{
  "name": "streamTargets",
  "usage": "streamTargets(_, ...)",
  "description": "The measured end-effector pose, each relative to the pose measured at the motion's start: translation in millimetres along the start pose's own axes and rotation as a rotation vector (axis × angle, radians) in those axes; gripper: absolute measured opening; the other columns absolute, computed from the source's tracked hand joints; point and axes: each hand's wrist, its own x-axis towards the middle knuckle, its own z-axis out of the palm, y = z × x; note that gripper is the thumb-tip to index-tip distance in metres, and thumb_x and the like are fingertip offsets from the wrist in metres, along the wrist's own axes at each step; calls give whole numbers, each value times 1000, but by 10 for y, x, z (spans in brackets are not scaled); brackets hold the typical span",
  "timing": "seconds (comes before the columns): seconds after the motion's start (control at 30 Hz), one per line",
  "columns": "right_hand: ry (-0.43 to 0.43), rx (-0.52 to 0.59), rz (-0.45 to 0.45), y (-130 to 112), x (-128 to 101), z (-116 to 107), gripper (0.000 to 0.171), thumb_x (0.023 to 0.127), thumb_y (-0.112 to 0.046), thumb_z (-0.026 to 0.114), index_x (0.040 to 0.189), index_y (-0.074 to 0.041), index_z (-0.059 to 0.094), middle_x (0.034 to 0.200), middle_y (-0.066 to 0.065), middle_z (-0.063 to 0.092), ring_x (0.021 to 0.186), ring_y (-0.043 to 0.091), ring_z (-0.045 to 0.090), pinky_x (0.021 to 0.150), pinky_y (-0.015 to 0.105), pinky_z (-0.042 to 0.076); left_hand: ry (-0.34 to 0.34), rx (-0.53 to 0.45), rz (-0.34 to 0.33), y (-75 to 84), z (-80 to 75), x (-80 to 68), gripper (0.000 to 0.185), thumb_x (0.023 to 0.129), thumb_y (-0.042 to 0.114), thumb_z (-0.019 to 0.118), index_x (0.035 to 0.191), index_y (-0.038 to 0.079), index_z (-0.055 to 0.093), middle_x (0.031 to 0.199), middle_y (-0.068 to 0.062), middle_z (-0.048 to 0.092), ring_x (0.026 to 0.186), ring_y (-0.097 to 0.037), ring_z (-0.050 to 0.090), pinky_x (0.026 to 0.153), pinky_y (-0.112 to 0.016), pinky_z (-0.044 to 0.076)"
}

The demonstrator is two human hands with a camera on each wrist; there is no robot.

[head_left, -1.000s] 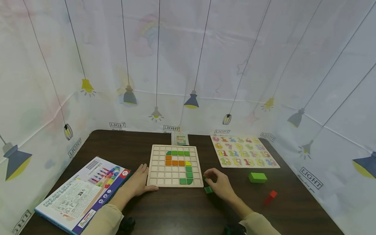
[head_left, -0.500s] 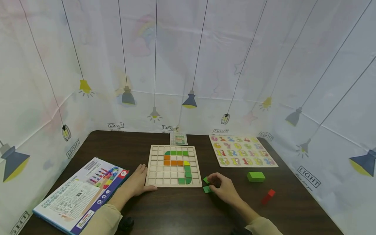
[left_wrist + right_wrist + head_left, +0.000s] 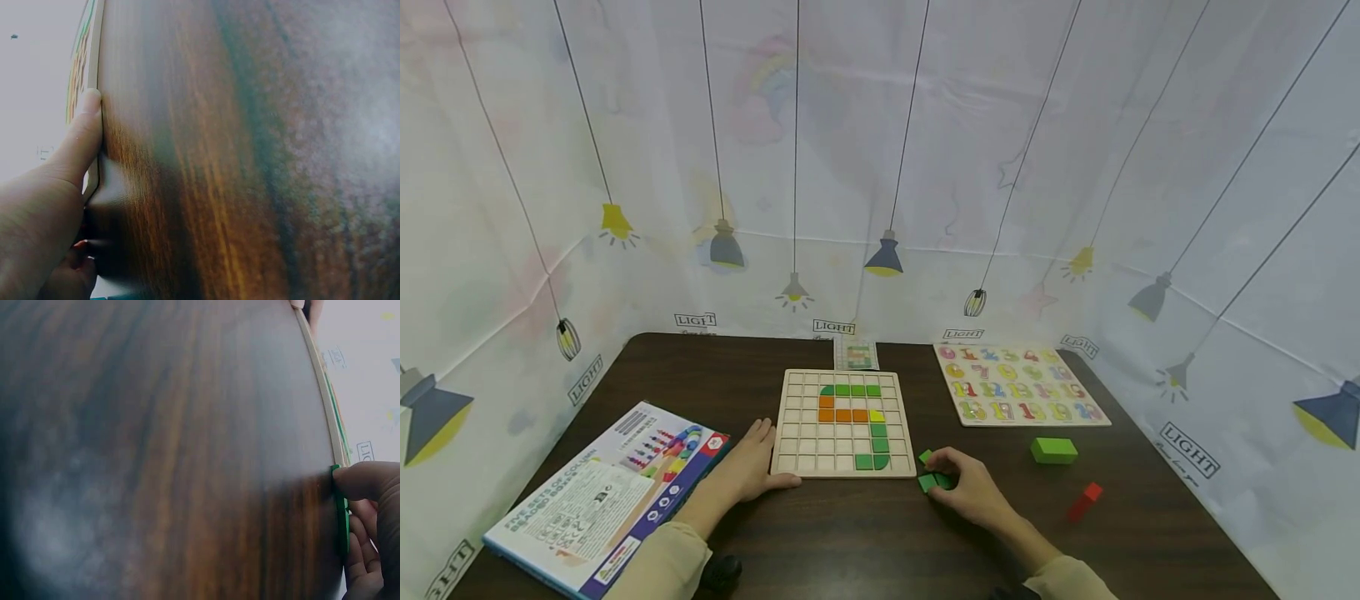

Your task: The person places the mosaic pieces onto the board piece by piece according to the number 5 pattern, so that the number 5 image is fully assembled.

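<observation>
A pale wooden grid board (image 3: pixel 831 446) lies mid-table, with green, orange and yellow tiles set in a winding path. My left hand (image 3: pixel 747 467) rests along its left side, fingers straight and thumb at the near left corner. In the left wrist view the thumb (image 3: pixel 81 134) touches the board's edge. Just right of the board, my right hand (image 3: pixel 967 487) bends its fingers and thumb around a few small green tiles (image 3: pixel 927 483). Seen from the right wrist, the thumb (image 3: pixel 359 479) presses the end of a green tile (image 3: pixel 341 519); curled fingers are on its far side.
A boxed set (image 3: pixel 587 500) with printed pictures lies at the left. A number board (image 3: pixel 1026 387) is at the back right, and a small pattern card (image 3: pixel 855 354) behind the grid. Green blocks (image 3: pixel 1054 451) and a red block (image 3: pixel 1084 502) stand at the right.
My right hand has shifted slightly, its thumb and fingers spreading apart around the green tiles, and more of the tiles shows. The left hand has stayed on the board's edge.
</observation>
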Motion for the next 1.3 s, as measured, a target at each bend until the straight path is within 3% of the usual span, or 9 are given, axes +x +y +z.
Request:
streamTargets(0.47, -44, 3, -48, 11, 5, -12, 28, 79, -9, 76, 103, -12, 62, 99, -3, 65, 92, 14, 62, 81, 32, 51, -5, 1, -4, 19, -32, -37, 100, 78, 57, 68, 140, -13, 32, 146, -32, 25, 138, -43, 18, 109, -51, 23)
streamTargets(0.9, -91, 3, 25, -20, 89, -63, 25, 82, -16, 75, 102, -10, 62, 96, -3, 64, 88, 13, 61, 77, 29, 51, -2, -7, -5, 7, 0, -39, 101, 79, 58, 67, 140, -14, 31, 147, -31, 24, 138, -42, 18, 109, -50, 23)
streamTargets(1.3, 63, 11, -56, -148, 212, -95, 29, 76, -5, 78, 100, -9, 62, 93, -1, 64, 84, 15, 62, 74, 34, 52, 14, 13, 11, 9, -3, -18, 100, 79, 57, 67, 139, -15, 32, 146, -32, 25, 138, -42, 19, 109, -49, 23)
